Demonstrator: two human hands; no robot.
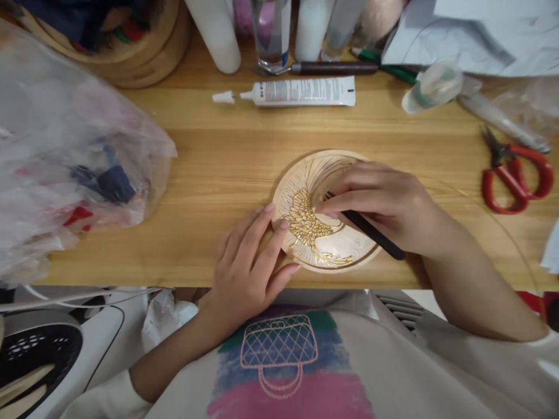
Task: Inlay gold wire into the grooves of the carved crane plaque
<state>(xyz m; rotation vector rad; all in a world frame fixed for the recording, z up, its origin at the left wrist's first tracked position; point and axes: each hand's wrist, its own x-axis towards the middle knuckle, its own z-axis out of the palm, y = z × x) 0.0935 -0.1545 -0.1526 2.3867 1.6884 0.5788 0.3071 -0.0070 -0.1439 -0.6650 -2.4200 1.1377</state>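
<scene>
A round, pale wooden plate (pixel 349 247) lies near the table's front edge. Its face carries a drawn line pattern, partly covered by thin gold wire (pixel 305 224) bent into scale-like shapes. My left hand (pixel 248 262) rests with fingers spread, its fingertips on the plate's left rim. Over the plate's right half, my right hand (pixel 388 203) pinches black tweezers (pixel 371 230), whose blunt end points down to the right. Fingers hide their working tips. One long strand of gold wire (pixel 502 224) trails off to the right past my forearm.
A white glue tube (pixel 305 92), cap end left, lies behind the plate. Red-handled pliers (pixel 515 171) lie to the right, below a small clear container (pixel 434 86). Bottles (pixel 271 35) line the back. At left are a plastic bag (pixel 100 157) and a round wooden box (pixel 152 52).
</scene>
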